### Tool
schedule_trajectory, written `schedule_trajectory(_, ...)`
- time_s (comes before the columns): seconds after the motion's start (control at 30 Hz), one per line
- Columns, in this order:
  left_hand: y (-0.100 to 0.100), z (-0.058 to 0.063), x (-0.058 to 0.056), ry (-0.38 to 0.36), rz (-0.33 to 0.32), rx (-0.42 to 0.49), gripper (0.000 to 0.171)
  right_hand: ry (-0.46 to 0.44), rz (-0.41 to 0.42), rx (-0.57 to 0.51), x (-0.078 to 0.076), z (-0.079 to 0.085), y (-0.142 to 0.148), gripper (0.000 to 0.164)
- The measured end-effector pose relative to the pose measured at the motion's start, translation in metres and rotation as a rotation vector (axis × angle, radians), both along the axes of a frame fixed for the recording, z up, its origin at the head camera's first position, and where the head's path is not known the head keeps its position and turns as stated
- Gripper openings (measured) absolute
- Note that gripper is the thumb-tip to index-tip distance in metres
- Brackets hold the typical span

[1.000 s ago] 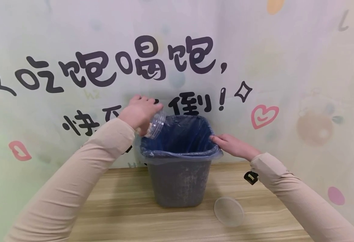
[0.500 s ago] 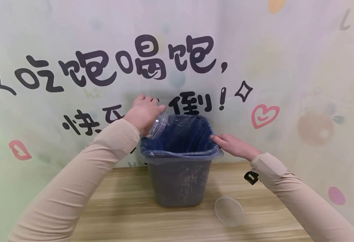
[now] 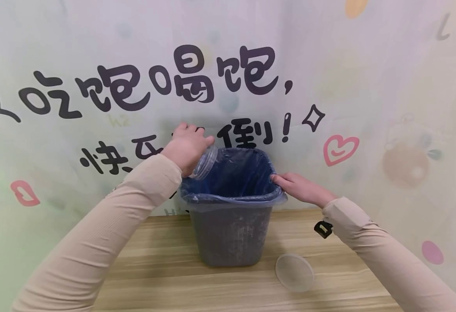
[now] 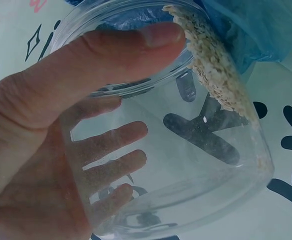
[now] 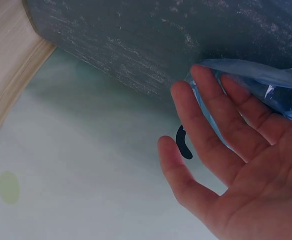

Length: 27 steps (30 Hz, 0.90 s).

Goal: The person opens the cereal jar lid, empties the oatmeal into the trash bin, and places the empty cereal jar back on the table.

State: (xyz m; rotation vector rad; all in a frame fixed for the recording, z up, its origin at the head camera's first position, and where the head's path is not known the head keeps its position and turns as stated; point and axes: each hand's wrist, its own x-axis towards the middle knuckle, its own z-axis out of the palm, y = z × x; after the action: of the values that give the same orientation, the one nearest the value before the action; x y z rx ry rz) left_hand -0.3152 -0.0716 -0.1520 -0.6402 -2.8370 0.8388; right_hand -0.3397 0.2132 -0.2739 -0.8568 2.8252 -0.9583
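My left hand point(image 3: 186, 147) grips a clear plastic jar point(image 3: 205, 162), tilted mouth-down over the left rim of a grey bin point(image 3: 231, 236). In the left wrist view, my thumb crosses near the jar's mouth and the fingers show through its wall. Pale oat-like flakes point(image 4: 213, 65) lie along the lower side towards the mouth; the rest of the jar looks bare. A blue plastic liner point(image 3: 247, 173) covers the bin's inside and folds over its rim. My right hand point(image 3: 299, 187) holds the bin's right rim, with the thumb over the edge and fingers point(image 5: 210, 120) outside below it.
A round translucent lid point(image 3: 295, 273) lies on the wooden tabletop point(image 3: 165, 277), right of the bin. Close behind the bin rises a pale wall point(image 3: 380, 108) with dark lettering and drawings. A black device point(image 3: 323, 229) hangs at the right wrist.
The left hand and jar have shifted slightly right, further over the bin. Flakes seen inside the jar in the head view a second ago no longer show there. The right hand stays put.
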Motion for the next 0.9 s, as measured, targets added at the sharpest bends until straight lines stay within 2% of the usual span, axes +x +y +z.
schedule_trajectory(0.9, 0.003, -0.0027, 0.0026, 0.038, -0.031, -0.009, 0.076, -0.002, 0.003, -0.016, 0.0013, 0.0, 0.0, 0.043)
